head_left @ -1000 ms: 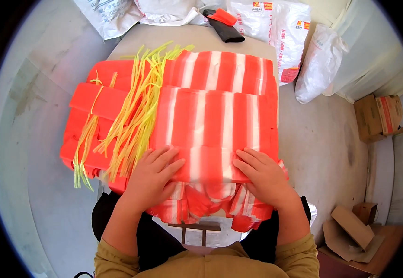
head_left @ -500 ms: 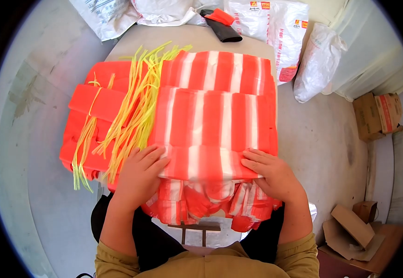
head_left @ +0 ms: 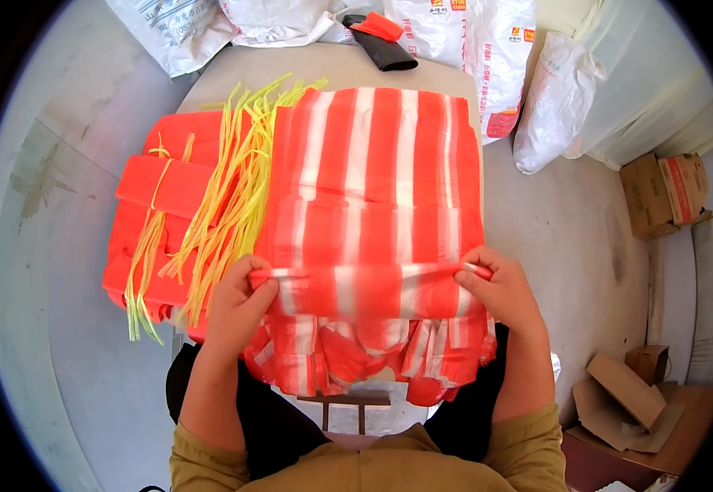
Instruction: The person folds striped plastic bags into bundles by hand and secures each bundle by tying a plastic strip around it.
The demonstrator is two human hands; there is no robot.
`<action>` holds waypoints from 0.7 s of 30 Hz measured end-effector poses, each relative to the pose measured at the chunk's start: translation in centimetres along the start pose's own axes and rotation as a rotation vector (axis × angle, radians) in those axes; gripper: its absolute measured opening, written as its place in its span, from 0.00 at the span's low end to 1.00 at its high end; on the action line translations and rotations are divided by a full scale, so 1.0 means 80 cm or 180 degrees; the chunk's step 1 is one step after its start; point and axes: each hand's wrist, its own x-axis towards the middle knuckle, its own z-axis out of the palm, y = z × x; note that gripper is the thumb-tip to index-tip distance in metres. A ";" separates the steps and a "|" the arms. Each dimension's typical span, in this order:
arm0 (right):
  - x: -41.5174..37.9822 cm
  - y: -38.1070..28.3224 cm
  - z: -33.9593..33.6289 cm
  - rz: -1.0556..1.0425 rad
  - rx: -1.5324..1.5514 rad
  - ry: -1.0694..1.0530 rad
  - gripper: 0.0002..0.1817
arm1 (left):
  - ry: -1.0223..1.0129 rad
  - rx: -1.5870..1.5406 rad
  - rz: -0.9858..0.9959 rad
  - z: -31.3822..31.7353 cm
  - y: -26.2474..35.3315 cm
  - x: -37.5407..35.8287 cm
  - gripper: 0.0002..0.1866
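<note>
Red-and-white striped plastic sheets (head_left: pixel 381 156) lie stacked on the table in front of me. A folded band at the near edge of the top sheet is pinched at its left end by my left hand (head_left: pixel 246 299) and at its right end by my right hand (head_left: pixel 494 287). Bunched striped bags (head_left: pixel 299 361) hang below that band at the table's near side. Left of the stack, yellow strips (head_left: pixel 237 180) lie loosely against it. Further left is a red folded bundle (head_left: pixel 164 184) with a few yellow strips tied round it.
White printed sacks (head_left: pixel 500 57) stand beyond the table (head_left: pixel 266 64), with a black roll (head_left: pixel 383 51) and a red piece at its far edge. A wrapped white bag (head_left: pixel 557 102) stands right. Cardboard boxes (head_left: pixel 660 197) are at the far right; opened cardboard (head_left: pixel 623 402) lies lower right.
Both hands have gone from lying flat on the striped sheet to pinching its near edge. The upper fold has shifted toward me, and the view has moved slightly.
</note>
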 end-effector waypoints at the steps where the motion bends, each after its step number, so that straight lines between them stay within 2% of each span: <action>1: 0.004 0.002 0.003 0.0046 0.0109 0.0173 0.12 | 0.0163 -0.0114 -0.0030 0.011 0.001 0.006 0.17; 4: 0.009 0.001 0.005 0.0249 -0.0117 0.0302 0.12 | 0.0295 0.0403 -0.0148 0.030 0.018 0.015 0.27; 7: 0.010 0.010 0.005 0.0246 -0.0090 0.0350 0.12 | 0.0445 0.1448 0.0471 0.032 0.006 0.019 0.34; 10: 0.010 0.015 0.005 0.0204 -0.0004 0.0407 0.12 | 0.0169 0.1614 0.0421 0.036 0.023 0.014 0.38; 13: 0.012 0.015 0.010 0.0053 0.0190 0.0547 0.09 | 0.0254 0.1595 0.0557 0.037 0.014 0.017 0.36; 16: 0.012 0.028 0.002 -0.0100 0.0244 0.0571 0.18 | 0.0290 0.1300 0.0231 0.042 0.020 0.018 0.34; 19: 0.005 0.023 -0.012 0.0106 0.0554 0.0475 0.27 | 0.0344 0.1245 0.0334 0.043 0.011 0.021 0.33; 21: -0.001 0.016 -0.022 0.0152 0.0471 0.0307 0.29 | 0.0473 0.1143 0.0325 0.047 0.010 0.022 0.31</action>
